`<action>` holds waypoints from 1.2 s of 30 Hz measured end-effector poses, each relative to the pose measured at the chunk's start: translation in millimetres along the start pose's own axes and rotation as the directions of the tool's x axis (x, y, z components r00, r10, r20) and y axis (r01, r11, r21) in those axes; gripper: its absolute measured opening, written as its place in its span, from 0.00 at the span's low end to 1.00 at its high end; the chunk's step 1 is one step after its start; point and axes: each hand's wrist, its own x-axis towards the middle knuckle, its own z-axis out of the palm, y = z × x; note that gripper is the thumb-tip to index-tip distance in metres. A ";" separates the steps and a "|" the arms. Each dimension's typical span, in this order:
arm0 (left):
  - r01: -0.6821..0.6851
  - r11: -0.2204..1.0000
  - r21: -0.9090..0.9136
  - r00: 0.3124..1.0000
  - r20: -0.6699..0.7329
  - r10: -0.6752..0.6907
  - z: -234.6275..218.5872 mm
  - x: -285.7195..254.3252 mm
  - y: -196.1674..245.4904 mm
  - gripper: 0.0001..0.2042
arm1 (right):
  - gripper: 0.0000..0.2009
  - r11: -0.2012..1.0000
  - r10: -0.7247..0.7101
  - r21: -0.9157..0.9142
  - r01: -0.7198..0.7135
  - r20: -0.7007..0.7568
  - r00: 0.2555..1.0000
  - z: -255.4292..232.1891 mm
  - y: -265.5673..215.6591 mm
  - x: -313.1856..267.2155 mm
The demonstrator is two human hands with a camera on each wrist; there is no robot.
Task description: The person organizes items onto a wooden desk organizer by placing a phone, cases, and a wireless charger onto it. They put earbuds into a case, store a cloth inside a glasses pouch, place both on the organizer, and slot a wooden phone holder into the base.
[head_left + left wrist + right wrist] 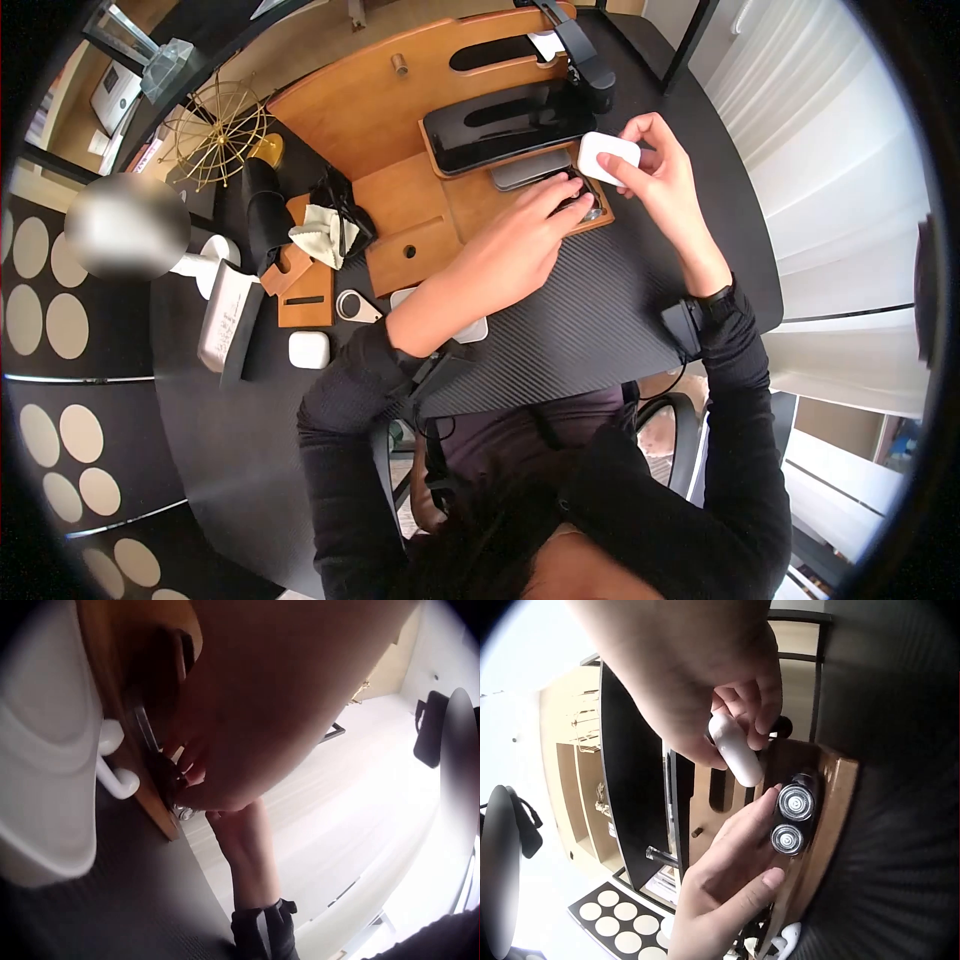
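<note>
My right hand [668, 175] pinches a small white case [608, 157] above the wooden tray [470, 215]. My left hand [520, 240] rests relaxed fingers on the shaver head [793, 821] in that tray.

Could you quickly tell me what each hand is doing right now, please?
Left hand: fingers straight, touching the shaver on the wooden stand.
Right hand: pinching a small white case.
</note>
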 end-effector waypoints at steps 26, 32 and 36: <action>0.265 0.936 0.232 0.899 0.292 -0.327 -96.9 -119.7 58.1 0.29 | 0.15 0.969 -0.221 0.052 0.239 0.606 0.764 62.8 -27.1 -24.7; 0.349 0.920 0.176 0.925 0.093 -0.369 -98.0 -119.2 52.3 0.23 | 0.18 0.928 -0.301 0.069 0.367 0.720 0.625 84.3 -40.4 -30.9; 0.468 0.871 0.152 0.882 -0.020 -0.471 -96.6 -126.2 51.1 0.25 | 0.20 0.930 -0.267 0.027 0.367 0.737 0.620 96.8 -56.0 -32.7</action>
